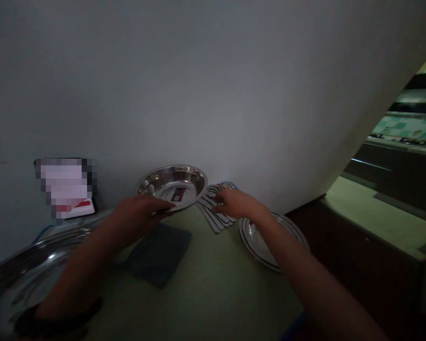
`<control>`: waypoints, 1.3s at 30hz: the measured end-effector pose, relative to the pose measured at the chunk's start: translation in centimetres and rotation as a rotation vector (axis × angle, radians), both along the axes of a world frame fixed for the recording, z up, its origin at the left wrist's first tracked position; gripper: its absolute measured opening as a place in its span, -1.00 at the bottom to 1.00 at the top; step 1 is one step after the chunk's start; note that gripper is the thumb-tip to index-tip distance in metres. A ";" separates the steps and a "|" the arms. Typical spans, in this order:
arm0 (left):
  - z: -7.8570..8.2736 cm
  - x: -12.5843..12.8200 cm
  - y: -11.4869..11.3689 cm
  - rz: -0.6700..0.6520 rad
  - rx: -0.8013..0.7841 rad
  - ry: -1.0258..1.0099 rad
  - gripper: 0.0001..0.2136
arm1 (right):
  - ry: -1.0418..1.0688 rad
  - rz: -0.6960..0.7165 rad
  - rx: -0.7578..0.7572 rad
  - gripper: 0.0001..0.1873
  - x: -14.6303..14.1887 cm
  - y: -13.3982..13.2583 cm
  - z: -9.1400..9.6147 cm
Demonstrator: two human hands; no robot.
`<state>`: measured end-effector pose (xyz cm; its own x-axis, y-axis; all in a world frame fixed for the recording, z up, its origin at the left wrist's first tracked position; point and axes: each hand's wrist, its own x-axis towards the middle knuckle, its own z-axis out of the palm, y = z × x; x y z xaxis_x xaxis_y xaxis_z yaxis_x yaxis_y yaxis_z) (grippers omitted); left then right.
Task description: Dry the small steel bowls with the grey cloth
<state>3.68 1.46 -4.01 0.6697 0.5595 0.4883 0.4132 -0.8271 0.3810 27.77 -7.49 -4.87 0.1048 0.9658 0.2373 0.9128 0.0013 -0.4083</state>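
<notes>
My left hand [149, 208] grips the near rim of a shiny round metal bowl [199, 182], fingers closed on its edge. The bowl is tilted toward me and has a dark label with red inside. To its right, my right hand [229, 202] is over a fan of metal cutlery [213, 221], with thumb and fingers apart. The cutlery's handles point toward me, and the hand hides part of the far ends. I cannot see any piece lifted in the right hand. Stacked metal plates [294, 232] lie under my right forearm.
A large metal basin [7, 279] stands at the left, partly behind my left arm. A folded dark cloth [163, 253] lies on the pale tabletop [206, 289]. A blurred-out device or card [66, 187] leans against the wall [213, 94]. Beyond the table's right side is dark floor [344, 246].
</notes>
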 end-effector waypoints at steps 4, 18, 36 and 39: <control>-2.0 2.9 -0.7 -0.142 0.237 0.258 -0.70 | -0.078 -0.122 -0.254 -0.44 6.0 -2.1 -1.3; -5.3 5.1 -4.6 -0.316 0.613 0.279 -0.75 | 0.136 -0.178 -0.353 -0.58 14.0 -8.1 -5.0; -8.3 -0.9 -4.9 -0.108 0.787 0.158 -0.82 | 0.878 0.102 -0.203 -0.57 10.0 -6.2 -1.5; -8.5 -1.5 -5.3 -0.124 0.793 0.149 -0.80 | 0.963 0.045 -0.187 -0.64 6.6 -4.5 -0.6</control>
<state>2.13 -3.83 -12.48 0.7935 0.0022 0.6085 0.3009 -0.8706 -0.3892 34.40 -11.94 -5.51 0.1356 0.9869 -0.0879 0.1897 -0.1129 -0.9753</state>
